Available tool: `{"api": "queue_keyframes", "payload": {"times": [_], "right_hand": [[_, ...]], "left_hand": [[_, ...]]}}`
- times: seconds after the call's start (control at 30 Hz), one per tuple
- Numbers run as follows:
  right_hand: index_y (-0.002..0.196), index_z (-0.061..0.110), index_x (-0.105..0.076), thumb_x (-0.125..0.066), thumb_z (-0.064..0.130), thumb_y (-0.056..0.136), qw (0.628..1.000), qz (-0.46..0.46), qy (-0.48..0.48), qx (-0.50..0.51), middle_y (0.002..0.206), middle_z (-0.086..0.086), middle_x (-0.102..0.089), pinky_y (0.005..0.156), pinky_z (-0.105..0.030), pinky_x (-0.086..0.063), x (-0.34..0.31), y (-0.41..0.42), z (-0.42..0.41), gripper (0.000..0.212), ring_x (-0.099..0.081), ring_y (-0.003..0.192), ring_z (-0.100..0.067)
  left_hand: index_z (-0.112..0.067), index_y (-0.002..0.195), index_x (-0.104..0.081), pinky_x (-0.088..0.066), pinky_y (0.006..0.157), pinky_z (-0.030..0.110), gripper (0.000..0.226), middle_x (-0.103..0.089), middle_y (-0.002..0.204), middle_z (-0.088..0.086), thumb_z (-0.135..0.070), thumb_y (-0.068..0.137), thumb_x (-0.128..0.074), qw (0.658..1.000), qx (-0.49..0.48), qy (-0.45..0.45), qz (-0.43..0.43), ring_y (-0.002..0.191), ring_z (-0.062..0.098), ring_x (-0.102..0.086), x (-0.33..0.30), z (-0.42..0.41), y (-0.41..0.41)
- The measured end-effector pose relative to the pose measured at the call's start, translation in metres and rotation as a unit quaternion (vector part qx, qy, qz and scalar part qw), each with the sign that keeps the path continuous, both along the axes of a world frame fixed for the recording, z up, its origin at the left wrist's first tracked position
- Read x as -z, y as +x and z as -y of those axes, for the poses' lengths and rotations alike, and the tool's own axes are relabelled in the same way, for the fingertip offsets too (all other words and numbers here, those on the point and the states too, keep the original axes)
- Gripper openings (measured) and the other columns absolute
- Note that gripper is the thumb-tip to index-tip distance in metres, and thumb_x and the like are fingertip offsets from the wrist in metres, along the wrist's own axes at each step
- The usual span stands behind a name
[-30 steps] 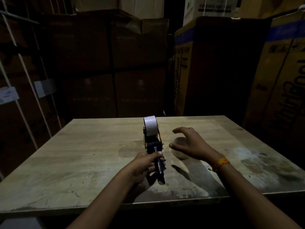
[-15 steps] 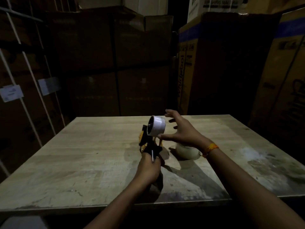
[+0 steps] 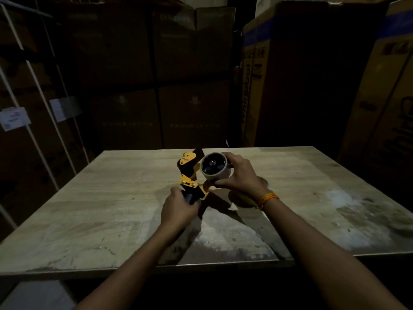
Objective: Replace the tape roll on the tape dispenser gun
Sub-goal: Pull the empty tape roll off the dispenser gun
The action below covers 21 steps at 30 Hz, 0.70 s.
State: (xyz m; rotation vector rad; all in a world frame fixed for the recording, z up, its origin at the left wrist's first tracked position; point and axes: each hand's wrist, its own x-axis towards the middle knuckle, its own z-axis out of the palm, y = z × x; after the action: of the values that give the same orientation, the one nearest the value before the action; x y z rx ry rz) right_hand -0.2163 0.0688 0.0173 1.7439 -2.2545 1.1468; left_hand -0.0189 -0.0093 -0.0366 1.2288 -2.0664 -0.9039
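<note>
A yellow and black tape dispenser gun [image 3: 190, 175] is held tilted above the wooden table [image 3: 93, 206]. My left hand [image 3: 178, 209] is wrapped around its black handle. A pale tape roll [image 3: 214, 168] sits on the gun's hub with its open side facing me. My right hand [image 3: 240, 175] grips that roll from the right, fingers over its top and thumb under it. A second pale tape roll [image 3: 243, 199] lies on the table, mostly hidden under my right wrist.
Tall cardboard boxes [image 3: 290, 74] stand behind and to the right of the table. More stacked cartons [image 3: 156, 74] fill the back. White straps and paper labels [image 3: 15, 118] hang on the left. The table's front edge [image 3: 156, 268] is close to me.
The gun has been lifted off the table and turned so the roll's side faces me. My right hand moved from the table onto the mounted roll.
</note>
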Motion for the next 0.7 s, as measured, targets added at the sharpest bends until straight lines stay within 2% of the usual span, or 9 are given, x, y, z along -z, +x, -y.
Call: {"api": "queue_keyframes", "payload": {"times": [0.1,0.17,0.2,0.27,0.33,0.4,0.47,0.57,0.7], "right_hand": [[0.145,0.018,-0.059,-0.100,0.030,0.068,1.000,0.023,-0.007,-0.010,0.138,-0.005,-0.068,0.106,-0.046,-0.057,0.011,-0.006,-0.001,0.088,-0.062,0.125,-0.021],[0.146,0.018,-0.058,-0.099,0.027,0.070,0.999,0.037,-0.007,-0.020,0.141,-0.004,-0.067,0.107,-0.046,-0.057,0.021,-0.010,-0.001,0.087,-0.062,0.127,-0.020],[0.147,0.019,-0.057,-0.098,0.028,0.072,0.999,0.041,-0.008,-0.022,0.142,-0.003,-0.067,0.107,-0.045,-0.057,0.023,-0.010,-0.001,0.086,-0.061,0.128,-0.019],[0.147,0.020,-0.056,-0.096,0.031,0.073,0.999,0.043,-0.007,-0.023,0.142,-0.003,-0.065,0.108,-0.044,-0.056,0.025,-0.009,0.001,0.085,-0.059,0.128,-0.020],[0.145,0.020,-0.056,-0.097,0.034,0.074,0.999,0.046,0.003,-0.024,0.139,-0.002,-0.065,0.106,-0.038,-0.054,0.022,-0.007,0.007,0.083,-0.057,0.126,-0.018],[0.142,0.020,-0.058,-0.096,0.039,0.075,0.995,0.092,0.009,-0.025,0.130,0.005,-0.066,0.097,-0.025,-0.054,0.017,-0.007,0.013,0.079,-0.060,0.115,-0.006],[0.138,0.021,-0.062,-0.091,0.042,0.081,0.987,0.156,0.008,-0.018,0.120,0.013,-0.065,0.082,-0.013,-0.050,0.011,-0.009,0.019,0.067,-0.061,0.106,0.003],[0.128,0.016,-0.068,-0.082,0.034,0.093,0.984,0.176,0.008,0.010,0.119,0.004,-0.069,0.077,-0.015,-0.051,0.008,-0.020,0.031,0.042,-0.068,0.112,-0.014],[0.123,0.014,-0.066,-0.080,0.030,0.095,0.979,0.190,0.065,0.020,0.119,-0.003,-0.069,0.083,-0.027,-0.061,0.011,-0.026,0.045,0.036,-0.069,0.113,-0.020]], "left_hand": [[-0.001,0.106,-0.071,-0.058,0.060,0.033,0.029,-0.074,0.082,0.011,-0.024,0.091,-0.081,0.954,0.138,0.259,-0.065,0.067,0.021,-0.071,-0.021,0.021,0.008],[-0.001,0.110,-0.072,-0.060,0.063,0.034,0.033,-0.074,0.084,0.011,-0.026,0.091,-0.082,0.909,0.215,0.349,-0.072,0.068,0.021,-0.071,-0.023,0.036,0.018],[0.000,0.112,-0.071,-0.058,0.063,0.035,0.041,-0.072,0.084,0.012,-0.030,0.089,-0.084,0.904,0.231,0.352,-0.074,0.067,0.022,-0.068,-0.021,0.043,0.020],[0.004,0.116,-0.068,-0.052,0.060,0.036,0.052,-0.068,0.085,0.017,-0.035,0.087,-0.086,0.927,0.223,0.295,-0.066,0.061,0.023,-0.062,-0.015,0.050,0.017],[-0.002,0.113,-0.068,-0.050,0.056,0.035,0.036,-0.072,0.083,0.016,-0.029,0.093,-0.081,0.954,0.204,0.212,-0.065,0.057,0.021,-0.063,-0.009,0.047,0.010],[-0.012,0.109,-0.067,-0.049,0.051,0.034,0.030,-0.078,0.081,0.009,-0.033,0.093,-0.081,0.968,0.177,0.157,-0.085,0.059,0.022,-0.067,-0.006,0.045,0.005],[-0.017,0.108,-0.061,-0.053,0.052,0.035,0.042,-0.075,0.087,0.005,-0.044,0.086,-0.084,0.988,0.134,0.043,-0.055,0.069,0.021,-0.070,-0.004,0.052,0.002],[-0.022,0.107,-0.046,-0.062,0.061,0.042,0.044,-0.066,0.089,-0.006,-0.035,0.086,-0.081,0.979,0.083,-0.173,0.063,0.072,0.013,-0.069,-0.003,0.073,0.002],[-0.025,0.103,-0.040,-0.061,0.059,0.048,0.040,-0.064,0.085,-0.002,-0.029,0.085,-0.076,0.961,0.093,-0.233,0.115,0.067,0.018,-0.065,0.000,0.093,0.001]]}}
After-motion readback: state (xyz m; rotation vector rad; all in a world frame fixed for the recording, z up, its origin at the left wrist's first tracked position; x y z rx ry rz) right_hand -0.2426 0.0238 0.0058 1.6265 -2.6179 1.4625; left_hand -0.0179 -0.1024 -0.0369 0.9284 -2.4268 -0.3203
